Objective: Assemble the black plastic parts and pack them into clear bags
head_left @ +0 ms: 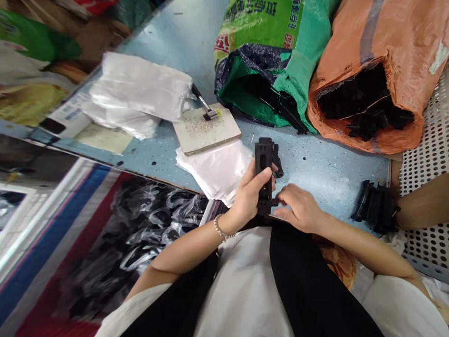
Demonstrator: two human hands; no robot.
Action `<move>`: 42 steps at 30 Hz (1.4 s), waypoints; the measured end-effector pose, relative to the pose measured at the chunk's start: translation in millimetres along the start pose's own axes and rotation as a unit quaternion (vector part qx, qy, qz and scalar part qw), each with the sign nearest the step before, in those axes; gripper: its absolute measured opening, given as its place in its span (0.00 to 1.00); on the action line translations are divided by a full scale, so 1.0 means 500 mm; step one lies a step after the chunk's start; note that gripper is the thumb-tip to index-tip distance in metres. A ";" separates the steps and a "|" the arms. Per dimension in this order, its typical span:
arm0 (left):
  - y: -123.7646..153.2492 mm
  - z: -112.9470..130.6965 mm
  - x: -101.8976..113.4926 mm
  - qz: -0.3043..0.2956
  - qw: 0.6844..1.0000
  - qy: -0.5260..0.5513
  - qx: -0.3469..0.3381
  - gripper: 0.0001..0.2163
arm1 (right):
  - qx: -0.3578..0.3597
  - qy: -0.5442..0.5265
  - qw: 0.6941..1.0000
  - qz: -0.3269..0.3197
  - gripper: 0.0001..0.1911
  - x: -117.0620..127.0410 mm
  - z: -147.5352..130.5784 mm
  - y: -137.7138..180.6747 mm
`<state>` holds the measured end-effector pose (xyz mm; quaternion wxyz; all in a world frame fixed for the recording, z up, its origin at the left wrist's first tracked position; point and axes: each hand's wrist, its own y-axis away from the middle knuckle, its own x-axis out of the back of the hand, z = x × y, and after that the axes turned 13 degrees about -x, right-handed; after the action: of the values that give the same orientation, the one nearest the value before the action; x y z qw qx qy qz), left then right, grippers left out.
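Note:
My left hand is wrapped round a long black plastic part, holding it upright over the near edge of the blue table. My right hand is just to its right, fingers curled, with the fingertips touching the lower end of the same part. A second black piece sticks out behind the held part. A bead bracelet is on my left wrist.
A green sack and an orange sack of black parts lie at the back. A pile of black parts sits at right. Clear plastic bags, a grey slab with a small tool and white bags lie left.

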<state>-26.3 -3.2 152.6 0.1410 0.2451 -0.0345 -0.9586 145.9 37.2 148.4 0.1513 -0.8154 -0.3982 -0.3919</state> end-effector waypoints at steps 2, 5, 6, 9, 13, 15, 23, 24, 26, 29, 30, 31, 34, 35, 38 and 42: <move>-0.009 0.002 -0.004 -0.020 0.997 0.038 0.063 0.17 | 0.103 0.120 0.984 0.079 0.20 0.027 0.011 -0.008; -0.011 -0.008 -0.016 -0.038 0.983 0.076 0.161 0.19 | 0.191 0.154 0.966 0.082 0.16 0.036 0.020 -0.011; -0.008 -0.013 -0.020 -0.035 0.983 0.077 0.163 0.19 | 0.176 0.120 0.975 0.068 0.18 0.029 0.019 -0.008; 0.005 -0.028 -0.030 0.014 0.998 0.042 0.043 0.18 | -0.015 -0.066 0.998 0.003 0.27 -0.001 0.011 0.011; 0.006 -0.038 -0.030 0.034 0.998 0.006 -0.047 0.16 | -0.138 -0.139 0.977 -0.078 0.31 -0.009 0.018 0.031; -0.004 -0.044 -0.030 0.004 0.998 0.036 0.051 0.16 | -0.058 -0.023 0.998 -0.026 0.27 0.006 0.033 0.034; -0.016 -0.148 -0.107 -0.012 0.976 0.052 0.210 0.20 | -0.123 0.006 0.992 0.017 0.13 0.044 0.091 0.095; -0.019 -0.157 -0.115 -0.042 0.988 0.011 0.149 0.21 | -0.199 -0.046 0.979 0.022 0.12 0.040 0.099 0.106; -0.037 -0.159 -0.116 -0.149 0.984 -0.094 0.012 0.21 | -0.325 -0.107 0.938 0.059 0.18 0.029 0.120 0.124; -0.100 -0.138 -0.073 -0.211 0.919 -0.295 -0.155 0.25 | -0.449 -0.023 0.885 0.116 0.21 0.011 0.151 0.140; -0.127 -0.132 -0.051 -0.171 0.895 -0.366 -0.188 0.28 | -0.476 0.028 0.871 0.119 0.19 0.006 0.159 0.143; -0.153 -0.128 -0.030 -0.119 0.871 -0.432 -0.201 0.33 | -0.491 0.075 0.861 0.113 0.18 0.002 0.166 0.144; -0.212 -0.136 0.014 -0.039 0.817 -0.552 -0.159 0.44 | -0.454 0.162 0.867 0.123 0.19 -0.003 0.177 0.136; -0.220 -0.142 0.017 -0.045 0.812 -0.565 -0.137 0.45 | -0.421 0.168 0.880 0.145 0.22 -0.001 0.178 0.128; -0.201 -0.152 -0.005 -0.076 0.826 -0.548 -0.109 0.47 | -0.328 0.090 0.914 0.221 0.27 0.010 0.169 0.084; -0.114 -0.127 -0.047 -0.147 0.844 -0.481 -0.186 0.47 | -0.248 -0.073 0.931 0.257 0.24 0.013 0.137 0.014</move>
<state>9.3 58.3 100.0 0.0069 -0.2759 0.1179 -0.9539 189.4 74.5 109.2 0.0110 -0.9278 -0.0748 -0.3653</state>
